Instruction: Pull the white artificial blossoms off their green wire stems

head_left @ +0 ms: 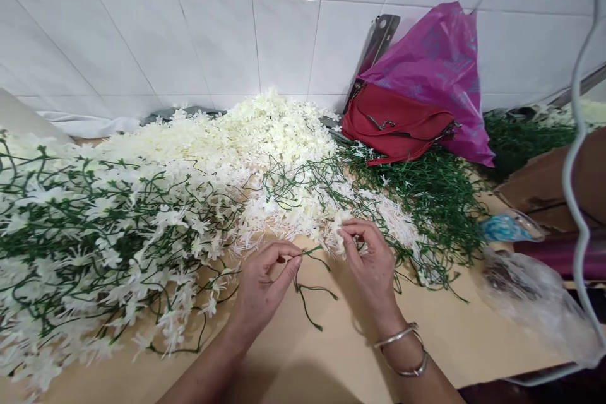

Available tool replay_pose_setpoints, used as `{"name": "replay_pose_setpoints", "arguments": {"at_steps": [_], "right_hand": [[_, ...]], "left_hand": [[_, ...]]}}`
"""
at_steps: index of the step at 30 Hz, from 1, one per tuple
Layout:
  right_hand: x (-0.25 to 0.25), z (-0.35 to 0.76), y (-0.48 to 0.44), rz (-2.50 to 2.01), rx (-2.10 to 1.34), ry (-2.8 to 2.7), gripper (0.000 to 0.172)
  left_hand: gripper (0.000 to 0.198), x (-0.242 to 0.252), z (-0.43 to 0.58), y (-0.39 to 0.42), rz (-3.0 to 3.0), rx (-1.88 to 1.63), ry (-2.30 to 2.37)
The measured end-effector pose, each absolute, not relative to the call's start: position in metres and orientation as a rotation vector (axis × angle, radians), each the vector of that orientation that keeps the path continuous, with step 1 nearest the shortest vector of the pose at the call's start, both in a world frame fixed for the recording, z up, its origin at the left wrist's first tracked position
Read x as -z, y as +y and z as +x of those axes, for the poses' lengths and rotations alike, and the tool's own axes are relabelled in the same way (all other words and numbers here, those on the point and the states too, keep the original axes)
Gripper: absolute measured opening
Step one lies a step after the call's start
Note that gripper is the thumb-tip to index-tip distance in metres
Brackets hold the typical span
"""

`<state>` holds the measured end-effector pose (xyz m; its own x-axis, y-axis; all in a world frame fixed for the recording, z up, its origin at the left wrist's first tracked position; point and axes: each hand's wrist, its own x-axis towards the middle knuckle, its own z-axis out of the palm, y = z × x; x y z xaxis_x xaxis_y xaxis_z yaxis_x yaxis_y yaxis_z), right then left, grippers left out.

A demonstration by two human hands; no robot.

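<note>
Near the table's front, my left hand pinches a green plastic flower stem between thumb and forefinger. Several thin branches of this stem spread to the right and hang down over the table. My right hand, with silver bangles at the wrist, is closed in a pinch on a white artificial flower petal piece. A small gap separates that piece from the stem's tip. Just behind both hands lie loose white stamen pieces and a heap of cream petal pieces.
Stemmed white flowers are piled at left. Bare green stems lie at right, below a red handbag and a purple plastic bag. A clear plastic bag and a grey cable are at far right. A tiled wall stands behind.
</note>
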<state>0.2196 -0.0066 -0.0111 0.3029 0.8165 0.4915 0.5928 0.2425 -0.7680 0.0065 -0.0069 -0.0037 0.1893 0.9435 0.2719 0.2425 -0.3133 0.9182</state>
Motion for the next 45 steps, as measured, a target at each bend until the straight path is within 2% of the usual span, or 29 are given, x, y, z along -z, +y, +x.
{"name": "replay_pose_setpoints", "arguments": {"at_steps": [7,13,27,33,38,45], "right_hand": [[0.014,0.216,-0.012,-1.468,-0.463,-1.252,0.014],[0.008,0.217,-0.011,-1.387,-0.404,-1.334,0.009],[0.002,0.210,-0.012,-1.260,-0.355,-1.461,0.017],[0.006,0.212,-0.011,-1.260,-0.307,-1.452,0.016],[0.005,0.211,-0.012,-1.271,-0.324,-1.481,0.016],[0.007,0.211,-0.013,-1.322,-0.331,-1.499,0.013]], "left_hand": [[0.026,0.008,0.007,-0.005,1.210,-1.128,0.997],[0.032,0.008,0.009,-0.002,1.263,-1.083,1.023],[0.026,0.014,0.011,-0.004,0.965,-1.175,0.837],[0.027,0.020,0.010,-0.004,0.926,-1.150,0.829],[0.029,0.018,0.010,-0.007,1.007,-1.121,0.840],[0.021,0.009,0.011,-0.008,1.317,-1.101,0.783]]}}
